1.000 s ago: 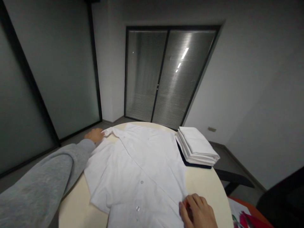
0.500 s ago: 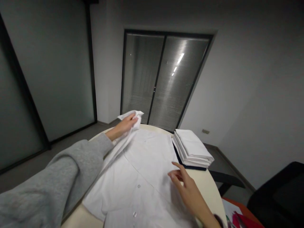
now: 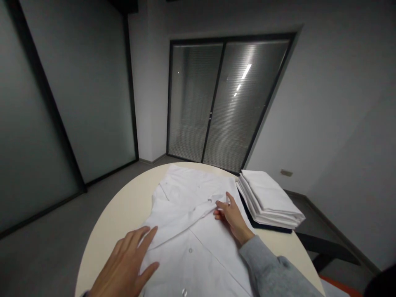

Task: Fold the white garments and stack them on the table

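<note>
A white button-up shirt (image 3: 213, 251) lies spread on the round table, its buttons showing down the front. One sleeve (image 3: 182, 218) is folded across the shirt from left to right. At the cuff end of that sleeve is my right hand (image 3: 233, 220), its fingers closed on the fabric. My left hand (image 3: 128, 258) is open, fingers apart, over the shirt's left edge near the sleeve's fold; it grips nothing.
To the right, a stack of folded white cloth (image 3: 269, 198) sits on a dark folded piece (image 3: 269, 225). The cream round table (image 3: 108, 220) has a curved edge. A dark chair part (image 3: 328, 247) stands beyond its right side, and glass partitions rise behind.
The sleeve has gone from my raised left hand at the left to lying across the shirt. My left hand let go and drew back; my right hand moved up to the cuff.
</note>
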A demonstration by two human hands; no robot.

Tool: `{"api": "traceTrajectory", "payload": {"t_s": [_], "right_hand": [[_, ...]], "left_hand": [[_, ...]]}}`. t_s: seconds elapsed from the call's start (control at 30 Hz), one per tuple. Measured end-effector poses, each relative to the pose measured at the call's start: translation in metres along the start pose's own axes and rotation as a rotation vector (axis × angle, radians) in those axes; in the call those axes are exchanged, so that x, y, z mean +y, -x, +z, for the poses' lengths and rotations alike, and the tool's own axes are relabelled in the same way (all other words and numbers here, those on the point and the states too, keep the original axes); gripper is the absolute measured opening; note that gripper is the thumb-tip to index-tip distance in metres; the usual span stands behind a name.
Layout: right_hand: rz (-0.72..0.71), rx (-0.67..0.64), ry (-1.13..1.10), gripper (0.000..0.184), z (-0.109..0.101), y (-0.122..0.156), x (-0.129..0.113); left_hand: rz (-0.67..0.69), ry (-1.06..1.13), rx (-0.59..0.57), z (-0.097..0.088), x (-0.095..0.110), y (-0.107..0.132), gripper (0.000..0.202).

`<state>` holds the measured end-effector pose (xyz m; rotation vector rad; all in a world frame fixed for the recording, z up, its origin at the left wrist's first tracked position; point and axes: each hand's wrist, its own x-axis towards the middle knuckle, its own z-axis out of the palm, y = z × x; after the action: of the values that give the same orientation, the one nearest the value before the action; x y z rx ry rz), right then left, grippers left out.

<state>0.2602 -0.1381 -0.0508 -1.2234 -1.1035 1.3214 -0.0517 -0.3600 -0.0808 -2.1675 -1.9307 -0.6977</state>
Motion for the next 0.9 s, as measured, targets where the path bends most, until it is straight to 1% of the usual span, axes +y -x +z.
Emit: {"api": "traceTrajectory", "payload": {"t_s": [0.07,0.1,0.13,0.2,0.27,0.33,0.4,0.47,0.5,0.53,0.6,0.67,0.7,0.77,0.83,0.9], "right_hand": [[0.0,-0.027,0.033,0.065,-0.003,-0.005,0.002],[-0.002,-0.032,0.053,0.053,-0.003,-0.007,0.004],[-0.009,-0.03,0.073,0.046,-0.004,-0.009,0.006],[-0.037,-0.003,0.11,0.044,-0.004,-0.011,0.011],[-0.072,0.035,0.146,0.045,-0.004,-0.013,0.016],[-0.107,0.067,0.19,0.044,-0.005,-0.015,0.021],[-0.151,0.1,0.249,0.039,-0.007,-0.017,0.025],[-0.208,0.133,0.318,0.04,-0.011,-0.02,0.027],[-0.241,0.148,0.354,0.044,-0.013,-0.021,0.028],[-0.275,0.159,0.391,0.05,-0.016,-0.022,0.028],[-0.339,0.168,0.463,0.06,-0.02,-0.023,0.029],[-0.391,0.168,0.534,0.065,-0.023,-0.023,0.03],[-0.414,0.168,0.569,0.066,-0.023,-0.023,0.031],[-0.454,0.181,0.639,0.066,-0.023,-0.021,0.031],[-0.497,0.218,0.71,0.065,-0.022,-0.018,0.029],[-0.552,0.277,0.786,0.063,-0.02,-0.012,0.023]], "left_hand": [[-0.118,-0.022,0.038,-0.001,-0.012,0.01,0.053],[-0.169,-0.011,0.031,-0.002,-0.017,0.011,0.047],[-0.216,0.011,0.016,-0.005,-0.02,0.011,0.044],[-0.298,0.069,-0.014,-0.009,-0.025,0.01,0.042],[-0.328,0.121,0.0,-0.014,-0.029,0.009,0.041],[-0.283,0.155,0.064,-0.017,-0.032,0.01,0.036],[-0.205,0.187,0.147,-0.02,-0.032,0.013,0.029],[-0.124,0.241,0.183,-0.024,-0.03,0.017,0.025],[-0.093,0.28,0.17,-0.027,-0.029,0.018,0.023],[-0.069,0.329,0.133,-0.03,-0.028,0.018,0.022],[-0.059,0.449,0.011,-0.041,-0.03,0.013,0.022],[-0.098,0.553,-0.105,-0.054,-0.037,-0.005,0.028],[-0.117,0.583,-0.145,-0.059,-0.042,-0.02,0.033],[-0.12,0.59,-0.184,-0.062,-0.051,-0.06,0.038],[-0.054,0.548,-0.187,-0.054,-0.058,-0.105,0.042],[0.021,0.482,-0.205,-0.037,-0.064,-0.144,0.044]]}}
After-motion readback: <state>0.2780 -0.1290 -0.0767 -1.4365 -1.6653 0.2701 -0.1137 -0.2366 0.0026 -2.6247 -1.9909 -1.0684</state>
